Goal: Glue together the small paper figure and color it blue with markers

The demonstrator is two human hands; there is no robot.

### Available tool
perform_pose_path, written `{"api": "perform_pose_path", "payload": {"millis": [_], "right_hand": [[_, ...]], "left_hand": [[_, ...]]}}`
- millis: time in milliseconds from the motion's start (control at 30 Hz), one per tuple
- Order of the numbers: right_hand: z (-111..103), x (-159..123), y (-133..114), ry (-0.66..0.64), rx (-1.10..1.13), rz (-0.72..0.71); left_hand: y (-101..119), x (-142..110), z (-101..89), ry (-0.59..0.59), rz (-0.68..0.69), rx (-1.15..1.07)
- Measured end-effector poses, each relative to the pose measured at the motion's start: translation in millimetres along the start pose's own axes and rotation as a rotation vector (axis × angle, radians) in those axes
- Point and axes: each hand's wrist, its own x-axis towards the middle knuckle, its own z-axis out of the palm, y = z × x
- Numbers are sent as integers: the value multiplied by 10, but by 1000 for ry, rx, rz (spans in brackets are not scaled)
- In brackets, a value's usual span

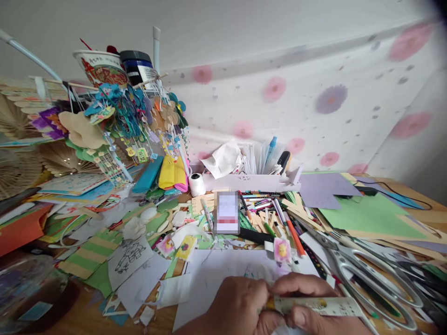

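Note:
Both my hands are close together low in the middle of the view, over a sheet of white paper [202,270]. My left hand [240,302] is closed with its fingertips bunched beside the right; what sits in its grip is mostly hidden. My right hand [307,284] is closed around a pale flat strip with yellowish print [321,305], which runs out to the right. Something whitish shows beneath the fingers, too covered to name. Just beyond lies a small pink card with a yellow motif [282,250]. Large silver scissors [370,274] lie to the right.
A phone-like blurred screen [228,211] stands amid pens, sticks and scraps. Behind it are a white box of tools [251,181] and a thread spool [197,185]. Felt ornaments [132,109] hang at left, above drawn paper cutouts [129,256]. Green sheets [373,216] lie right.

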Motion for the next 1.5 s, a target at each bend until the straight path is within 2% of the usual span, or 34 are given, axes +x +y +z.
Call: {"api": "perform_pose_path", "payload": {"millis": [133, 267, 333, 400, 467, 533, 600, 667, 767, 833, 967, 1133, 1333, 1500], "right_hand": [[1, 3, -9, 141, -30, -50], [-67, 62, -40, 174, 53, -76], [-163, 84, -45, 266, 111, -109], [-291, 102, -46, 431, 77, -133], [-422, 125, -41, 589, -127, -128], [-525, 155, -22, 637, -430, -151], [-574, 184, 10, 588, -693, -189], [-570, 202, 42, 497, -868, -196], [-519, 209, 63, 379, -1015, -160], [-496, 211, 54, 349, -1077, -127], [-500, 229, 9, 310, -1117, -65], [-509, 268, -13, 291, -1098, -38], [-490, 278, -15, 305, -1065, 49], [-507, 297, 1, 324, -1063, 81]], "left_hand": [[31, 18, -89, 8, -36, -12], [101, 52, -230, -16, -134, -15], [102, 46, -343, -15, -193, 6], [25, 4, -502, -14, -300, 73], [-159, -73, -707, 21, -408, 172], [-443, -166, -935, 67, -492, 239], [-776, -245, -1151, 104, -594, 321], [-1097, -285, -1330, 93, -669, 389], [-1469, -279, -1515, 52, -714, 465], [-1628, -250, -1588, 39, -731, 517], [-1742, -142, -1598, 13, -707, 575], [-1620, 165, -1402, -13, -537, 558], [-1561, 795, -1209, 39, -428, 617], [-1642, 1446, -1151, 85, -426, 685]]}}
